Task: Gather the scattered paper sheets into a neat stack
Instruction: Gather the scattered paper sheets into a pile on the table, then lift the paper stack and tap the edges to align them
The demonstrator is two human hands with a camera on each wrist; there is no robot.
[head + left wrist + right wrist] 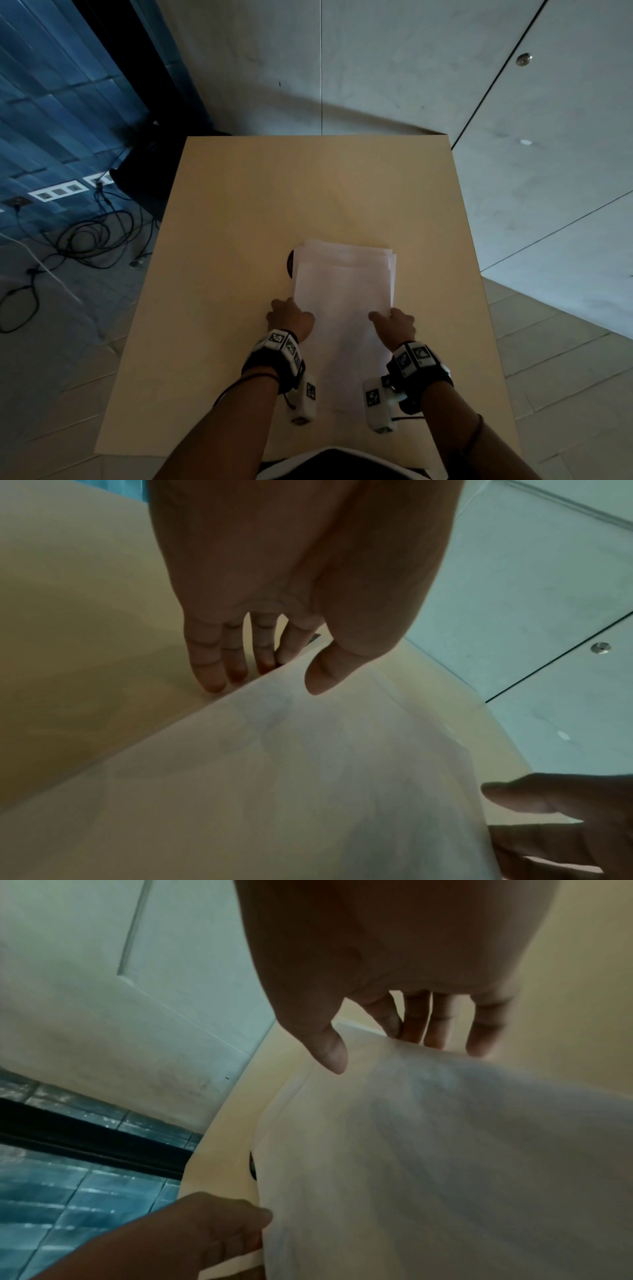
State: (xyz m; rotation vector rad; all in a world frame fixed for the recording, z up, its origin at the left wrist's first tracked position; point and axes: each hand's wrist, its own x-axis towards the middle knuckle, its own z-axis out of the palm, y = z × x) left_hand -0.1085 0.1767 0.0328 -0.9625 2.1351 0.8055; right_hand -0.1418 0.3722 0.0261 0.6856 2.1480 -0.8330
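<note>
A stack of white paper sheets (344,291) lies lengthwise on the tan table (239,205), its far edges slightly fanned and uneven. My left hand (291,317) holds the stack's left edge; in the left wrist view the thumb lies over the paper stack (308,777) while the fingers (212,669) reach down along and behind the edge. My right hand (392,320) holds the right edge the same way, thumb over the paper stack (445,1150) and fingers (435,1031) behind it. The near end of the sheets rises toward my wrists.
A dark round hole (292,263) in the table peeks out from under the stack's far left corner. Cables (85,236) lie on the floor left of the table. A pale wall (376,68) stands just beyond the table's far edge.
</note>
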